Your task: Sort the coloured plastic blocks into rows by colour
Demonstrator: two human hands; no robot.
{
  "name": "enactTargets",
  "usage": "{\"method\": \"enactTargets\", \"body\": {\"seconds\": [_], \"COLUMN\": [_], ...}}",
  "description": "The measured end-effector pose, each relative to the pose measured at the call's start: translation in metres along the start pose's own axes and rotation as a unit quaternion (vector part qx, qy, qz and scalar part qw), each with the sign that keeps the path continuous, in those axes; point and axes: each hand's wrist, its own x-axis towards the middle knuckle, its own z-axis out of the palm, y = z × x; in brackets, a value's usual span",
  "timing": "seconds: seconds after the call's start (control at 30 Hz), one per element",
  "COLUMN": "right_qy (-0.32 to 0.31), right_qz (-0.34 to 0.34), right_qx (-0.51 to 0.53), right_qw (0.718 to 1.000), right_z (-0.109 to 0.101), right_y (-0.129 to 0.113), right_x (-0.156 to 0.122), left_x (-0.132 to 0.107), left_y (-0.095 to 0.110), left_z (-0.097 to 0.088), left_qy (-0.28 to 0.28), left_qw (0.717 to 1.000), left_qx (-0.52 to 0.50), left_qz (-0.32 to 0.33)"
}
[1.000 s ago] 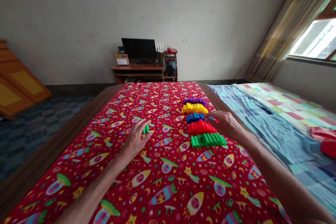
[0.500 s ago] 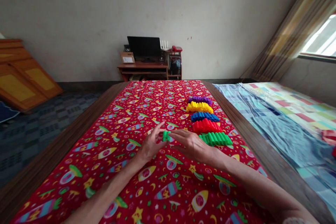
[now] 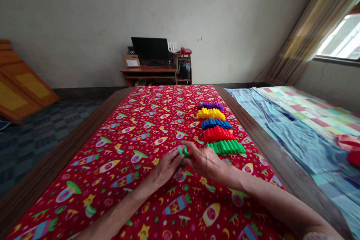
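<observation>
Both hands meet over the red rocket-print cloth (image 3: 140, 127) on the table. My left hand (image 3: 168, 167) and my right hand (image 3: 205, 161) pinch the same small green plastic piece (image 3: 185, 153) between their fingertips. Just beyond the right hand lie rows of ridged plastic pieces sorted by colour: green (image 3: 226, 146) nearest, then red (image 3: 217, 134), blue (image 3: 215, 123), yellow (image 3: 210, 113) and purple (image 3: 210, 105) farthest.
The table's wooden edge (image 3: 253, 127) borders a bed with a blue and patchwork sheet (image 3: 298, 127) on the right. A desk with a dark monitor (image 3: 150, 48) stands at the far wall. Wooden panels (image 3: 19, 86) lean at the left. A curtain and window (image 3: 337, 41) are at right.
My right hand left the coloured rows and came over to the green piece in my left hand. Both hands then drew nearer to me, still holding it together.
</observation>
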Motion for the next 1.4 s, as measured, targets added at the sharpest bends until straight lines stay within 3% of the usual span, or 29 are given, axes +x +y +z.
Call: {"method": "enactTargets", "body": {"seconds": [0.13, 0.23, 0.4, 0.5, 0.63, 0.73, 0.87, 1.0, 1.17, 1.3, 1.4], "right_qy": [0.000, 0.008, -0.032, -0.013, 0.021, 0.016, 0.004, 0.041, 0.136, 0.123, 0.095], "right_qz": [-0.045, -0.051, -0.078, -0.068, -0.037, -0.024, -0.010, -0.011, -0.076, -0.095, -0.040], "right_qx": [-0.102, -0.128, -0.115, -0.099, -0.133, -0.148, -0.172, -0.192, -0.145, -0.147, -0.175], "right_qw": [0.994, 0.990, 0.990, 0.993, 0.990, 0.989, 0.985, 0.981, 0.977, 0.977, 0.979], "right_z": [-0.003, -0.006, -0.017, -0.029, -0.043, -0.045, -0.042, -0.047, -0.050, -0.038, -0.036], "right_y": [-0.008, -0.014, -0.017, -0.002, 0.035, 0.059, 0.069, 0.063, 0.033, 0.018, 0.027], "right_x": [-0.009, -0.017, -0.021, -0.022, -0.032, -0.042, -0.050, -0.053, -0.061, -0.066, -0.065], "left_x": [0.001, 0.001, -0.002, -0.006, -0.006, -0.004, -0.004, -0.005, -0.004, -0.004, -0.005], "left_y": [0.003, -0.002, -0.014, -0.016, -0.016, -0.014, -0.010, -0.011, -0.017, -0.017, -0.015], "left_z": [0.002, 0.007, 0.020, 0.023, 0.023, 0.023, 0.021, 0.021, 0.021, 0.021, 0.020], "left_qy": [0.006, -0.040, -0.101, -0.095, -0.064, -0.076, -0.098, -0.102, -0.107, -0.102, -0.104], "left_qw": [0.997, 0.996, 0.989, 0.990, 0.995, 0.996, 0.994, 0.994, 0.994, 0.995, 0.994], "left_qx": [-0.062, -0.076, -0.109, -0.105, -0.076, -0.042, 0.007, 0.006, -0.015, -0.006, 0.002], "left_qz": [-0.050, -0.039, -0.029, -0.022, 0.000, 0.020, 0.042, 0.039, 0.028, 0.020, 0.025]}}
